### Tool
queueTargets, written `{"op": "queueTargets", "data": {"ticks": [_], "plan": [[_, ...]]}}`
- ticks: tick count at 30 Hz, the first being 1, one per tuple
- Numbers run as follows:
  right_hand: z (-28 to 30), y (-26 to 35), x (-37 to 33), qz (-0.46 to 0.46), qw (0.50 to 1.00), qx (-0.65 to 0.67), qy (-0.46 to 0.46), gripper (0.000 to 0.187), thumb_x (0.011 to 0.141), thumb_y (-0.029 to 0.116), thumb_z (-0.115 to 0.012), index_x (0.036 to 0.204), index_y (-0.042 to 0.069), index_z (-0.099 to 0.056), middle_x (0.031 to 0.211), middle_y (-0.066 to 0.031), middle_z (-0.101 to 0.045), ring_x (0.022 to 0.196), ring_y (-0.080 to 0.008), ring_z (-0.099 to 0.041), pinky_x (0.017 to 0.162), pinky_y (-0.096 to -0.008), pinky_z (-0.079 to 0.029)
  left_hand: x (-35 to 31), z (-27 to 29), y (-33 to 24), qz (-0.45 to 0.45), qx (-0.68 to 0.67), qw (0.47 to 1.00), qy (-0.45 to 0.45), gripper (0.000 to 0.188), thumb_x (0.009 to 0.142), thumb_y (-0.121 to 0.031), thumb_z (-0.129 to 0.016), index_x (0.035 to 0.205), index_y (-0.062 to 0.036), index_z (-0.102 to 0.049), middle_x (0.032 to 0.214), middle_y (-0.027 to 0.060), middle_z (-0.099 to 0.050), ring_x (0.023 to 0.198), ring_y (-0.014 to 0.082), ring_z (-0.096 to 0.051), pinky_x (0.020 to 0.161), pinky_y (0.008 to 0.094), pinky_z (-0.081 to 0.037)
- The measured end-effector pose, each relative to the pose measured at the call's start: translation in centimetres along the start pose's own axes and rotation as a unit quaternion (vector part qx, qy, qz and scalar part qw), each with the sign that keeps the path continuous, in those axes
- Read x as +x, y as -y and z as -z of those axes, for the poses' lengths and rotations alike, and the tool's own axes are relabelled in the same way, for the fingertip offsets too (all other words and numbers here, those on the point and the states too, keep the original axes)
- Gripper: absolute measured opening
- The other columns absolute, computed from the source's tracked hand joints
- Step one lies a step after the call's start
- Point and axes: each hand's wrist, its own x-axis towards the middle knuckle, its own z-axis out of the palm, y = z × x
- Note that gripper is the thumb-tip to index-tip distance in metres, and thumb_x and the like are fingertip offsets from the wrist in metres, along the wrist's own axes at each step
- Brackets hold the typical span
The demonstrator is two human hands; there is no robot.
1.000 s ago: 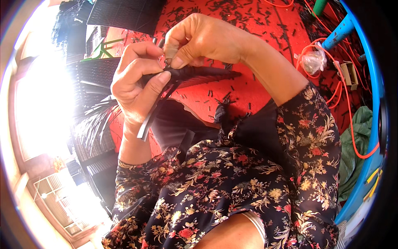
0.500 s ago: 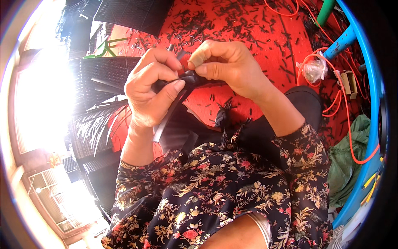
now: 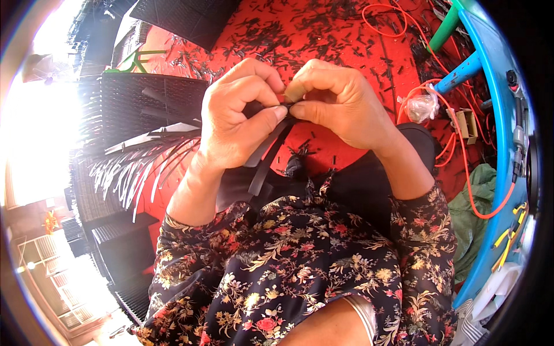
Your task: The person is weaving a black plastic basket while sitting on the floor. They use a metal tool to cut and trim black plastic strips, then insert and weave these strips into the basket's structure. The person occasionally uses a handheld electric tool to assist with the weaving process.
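Note:
Held up over my lap, my left hand (image 3: 239, 118) and my right hand (image 3: 346, 106) meet at the fingertips. Both are closed in a pinch on black flat strips (image 3: 270, 164), whose loose ends hang down beneath my left thumb. The exact spot where the strips come together is mostly covered by my fingers. To the left of my left hand stands a black woven panel (image 3: 153, 104). A fringe of loose strip ends (image 3: 124, 173) fans out along its lower side, some catching bright light.
Black offcuts litter the red floor covering (image 3: 323, 34). On the right, a blue table (image 3: 487, 57) holds an air tool (image 3: 517, 138) and yellow-handled pliers (image 3: 508, 245). An orange hose (image 3: 470, 190) loops near a plastic bag (image 3: 420, 108), a small carton (image 3: 466, 127) and a green sack (image 3: 476, 213).
Both hands have shifted right, and my left hand has come closer to my right. The strips now hang lower between them. The view has swung slightly, showing more of the table.

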Motion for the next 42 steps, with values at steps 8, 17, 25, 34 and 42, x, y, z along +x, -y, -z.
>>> {"op": "queueTargets", "data": {"ticks": [8, 17, 25, 34, 42], "plan": [[0.7, 0.5, -0.7, -0.081, 0.994, -0.075, 0.005, 0.012, 0.071, 0.000, -0.068, 0.083, -0.002, -0.067, 0.076, -0.0069, -0.062, 0.070, -0.0117, -0.058, 0.064, -0.0258, -0.045, -0.3, -1.4, 1.5, 0.002, 0.013, 1.000, 0.003, 0.007, 0.069, -0.001, -0.061, 0.068, 0.0013, -0.055, 0.091, 0.0078, -0.058, 0.078, 0.0137, -0.054, 0.069, 0.0251, -0.042], [1.3, 1.1, -1.3, -0.198, 0.976, -0.089, 0.012, 0.014, 0.072, 0.001, -0.066, 0.086, -0.003, -0.067, 0.076, -0.0045, -0.066, 0.069, -0.0070, -0.058, 0.065, -0.0232, -0.046, -0.6, -3.0, 2.6, 0.042, 0.059, 0.997, 0.011, 0.014, 0.066, -0.001, -0.067, 0.075, 0.0000, -0.056, 0.080, 0.0076, -0.057, 0.068, 0.0176, -0.056, 0.063, 0.0284, -0.045], [1.6, -0.3, -2.1, -0.169, 0.979, -0.112, -0.021, 0.012, 0.074, 0.004, -0.065, 0.086, -0.002, -0.066, 0.080, -0.0039, -0.065, 0.073, -0.0077, -0.059, 0.067, -0.0239, -0.047, -2.9, -4.1, 2.1, -0.023, 0.157, 0.979, -0.125, 0.039, 0.061, -0.011, -0.072, 0.095, -0.0073, -0.055, 0.078, 0.0063, -0.053, 0.070, 0.0259, -0.056, 0.063, 0.0353, -0.044], [1.6, -0.9, -2.1, -0.135, 0.978, -0.156, -0.011, 0.013, 0.073, 0.005, -0.067, 0.085, 0.000, -0.066, 0.080, -0.0048, -0.060, 0.072, -0.0108, -0.058, 0.066, -0.0258, -0.046, -3.0, -4.5, 3.4, -0.084, 0.219, 0.966, -0.108, 0.025, 0.064, -0.012, -0.069, 0.088, -0.0114, -0.062, 0.077, 0.0025, -0.052, 0.075, 0.0220, -0.056, 0.063, 0.0362, -0.039], [1.5, -0.9, -2.0, -0.112, 0.983, -0.146, 0.010, 0.011, 0.075, 0.002, -0.067, 0.085, 0.001, -0.066, 0.080, -0.0035, -0.058, 0.072, -0.0099, -0.056, 0.065, -0.0252, -0.045, -3.4, -4.6, 3.1, -0.125, 0.245, 0.950, -0.145, 0.019, 0.065, -0.007, -0.066, 0.083, -0.0120, -0.067, 0.082, 0.0004, -0.053, 0.078, 0.0196, -0.055, 0.071, 0.0355, -0.037]]}}
